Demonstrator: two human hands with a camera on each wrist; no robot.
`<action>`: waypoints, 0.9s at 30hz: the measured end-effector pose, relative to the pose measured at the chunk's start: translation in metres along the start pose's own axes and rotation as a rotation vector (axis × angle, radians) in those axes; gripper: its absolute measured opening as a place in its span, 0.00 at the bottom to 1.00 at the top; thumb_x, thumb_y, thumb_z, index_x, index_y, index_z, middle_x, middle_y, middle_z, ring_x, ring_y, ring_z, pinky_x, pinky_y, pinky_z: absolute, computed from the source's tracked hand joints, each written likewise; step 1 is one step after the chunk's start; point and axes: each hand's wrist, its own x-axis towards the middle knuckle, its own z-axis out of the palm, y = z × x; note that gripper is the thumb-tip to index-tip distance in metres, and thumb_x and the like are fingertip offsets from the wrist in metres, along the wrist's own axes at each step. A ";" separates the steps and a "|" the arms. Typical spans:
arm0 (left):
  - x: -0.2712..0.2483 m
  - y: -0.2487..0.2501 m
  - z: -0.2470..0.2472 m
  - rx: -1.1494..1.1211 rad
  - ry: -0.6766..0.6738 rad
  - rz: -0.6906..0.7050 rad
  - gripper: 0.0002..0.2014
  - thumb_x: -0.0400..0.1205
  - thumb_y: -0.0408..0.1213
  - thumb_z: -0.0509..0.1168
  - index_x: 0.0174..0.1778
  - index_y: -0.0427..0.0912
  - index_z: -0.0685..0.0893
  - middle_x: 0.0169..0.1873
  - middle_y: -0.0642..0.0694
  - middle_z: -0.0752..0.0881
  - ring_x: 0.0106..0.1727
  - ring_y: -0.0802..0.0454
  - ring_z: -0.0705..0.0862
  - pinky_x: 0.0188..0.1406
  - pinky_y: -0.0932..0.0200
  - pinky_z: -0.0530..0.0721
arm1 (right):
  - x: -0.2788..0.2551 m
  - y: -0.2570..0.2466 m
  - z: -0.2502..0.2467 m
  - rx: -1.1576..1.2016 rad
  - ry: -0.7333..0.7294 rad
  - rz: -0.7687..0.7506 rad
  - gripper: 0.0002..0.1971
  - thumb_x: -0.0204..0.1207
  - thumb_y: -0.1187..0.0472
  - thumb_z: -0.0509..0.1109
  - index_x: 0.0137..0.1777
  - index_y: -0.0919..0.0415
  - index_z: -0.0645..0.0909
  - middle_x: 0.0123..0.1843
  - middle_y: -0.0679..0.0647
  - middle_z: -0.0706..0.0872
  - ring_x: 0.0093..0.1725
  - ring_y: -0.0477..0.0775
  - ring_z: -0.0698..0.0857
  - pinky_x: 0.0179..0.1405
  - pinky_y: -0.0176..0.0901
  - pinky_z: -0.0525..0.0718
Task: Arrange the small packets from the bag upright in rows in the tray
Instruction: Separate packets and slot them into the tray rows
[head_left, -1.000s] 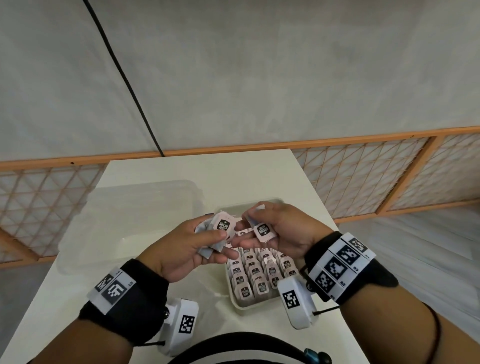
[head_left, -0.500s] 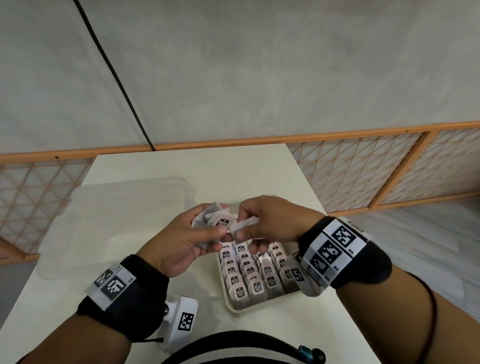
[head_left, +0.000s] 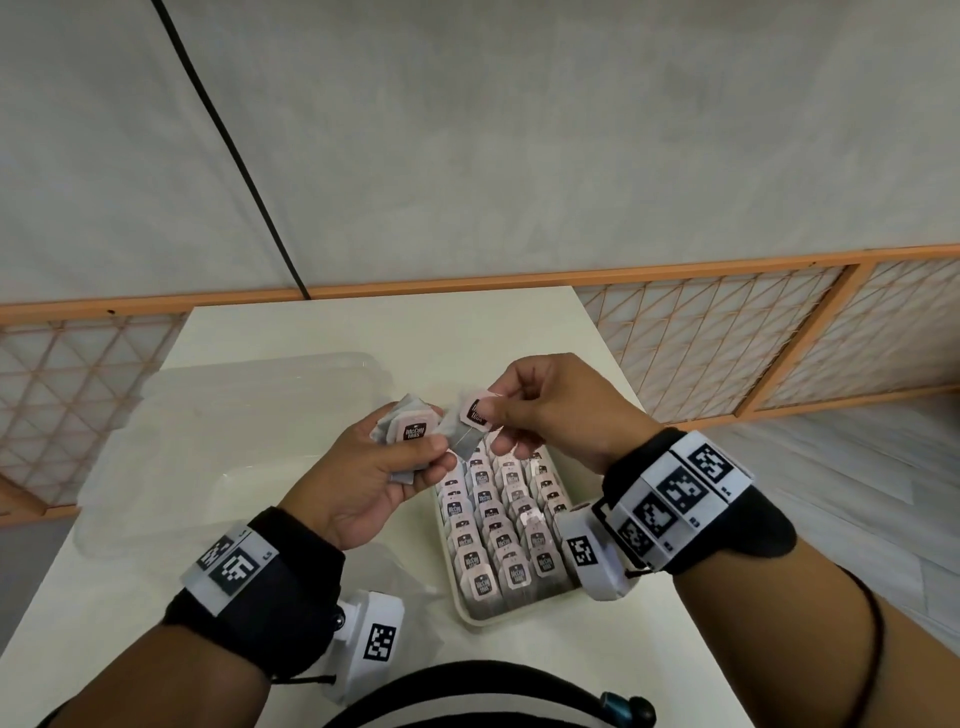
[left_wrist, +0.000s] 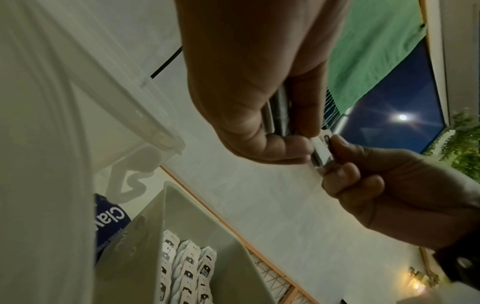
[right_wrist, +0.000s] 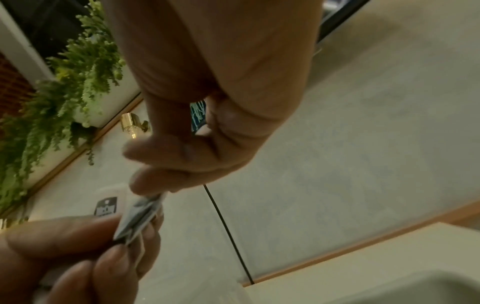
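The shallow cream plastic tray (head_left: 461, 609) below the hands is judged largely filled with upright rows; a small stack of pink-labelled grey packets (head_left: 410, 435) is clasped in the left hand (head_left: 363, 483); one pink-labelled packet (head_left: 474, 415) is pinched by the right hand (head_left: 561, 410), awaiting placement.

Head looks down; wrist views look up, sharing both hands.

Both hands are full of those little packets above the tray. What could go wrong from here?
The left hand holds a loose stack of packets by thumb and fingers; one might slip out. The right hand only pinches its single packet by the top, so it could swing or drop. The tray looks crowded; a careless placement may topple standing packets.
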 end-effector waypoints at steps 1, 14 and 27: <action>0.000 0.000 0.000 0.013 -0.005 0.005 0.14 0.66 0.27 0.72 0.48 0.40 0.85 0.36 0.39 0.86 0.35 0.49 0.87 0.32 0.64 0.86 | 0.000 0.000 -0.001 -0.083 0.020 -0.029 0.06 0.72 0.66 0.76 0.42 0.68 0.83 0.33 0.61 0.88 0.28 0.52 0.86 0.23 0.36 0.80; -0.002 0.002 -0.002 0.105 0.036 0.078 0.16 0.69 0.37 0.70 0.53 0.41 0.83 0.35 0.45 0.86 0.33 0.52 0.84 0.31 0.62 0.83 | 0.001 -0.029 -0.012 -0.703 -0.080 -0.157 0.08 0.72 0.52 0.77 0.40 0.56 0.91 0.30 0.41 0.87 0.30 0.36 0.82 0.36 0.31 0.81; 0.000 0.000 0.000 0.294 0.017 0.145 0.13 0.73 0.27 0.72 0.53 0.40 0.86 0.32 0.46 0.83 0.32 0.51 0.81 0.28 0.63 0.80 | 0.010 -0.027 -0.001 -0.761 -0.165 -0.198 0.10 0.74 0.52 0.75 0.39 0.58 0.85 0.29 0.44 0.85 0.29 0.39 0.85 0.37 0.36 0.83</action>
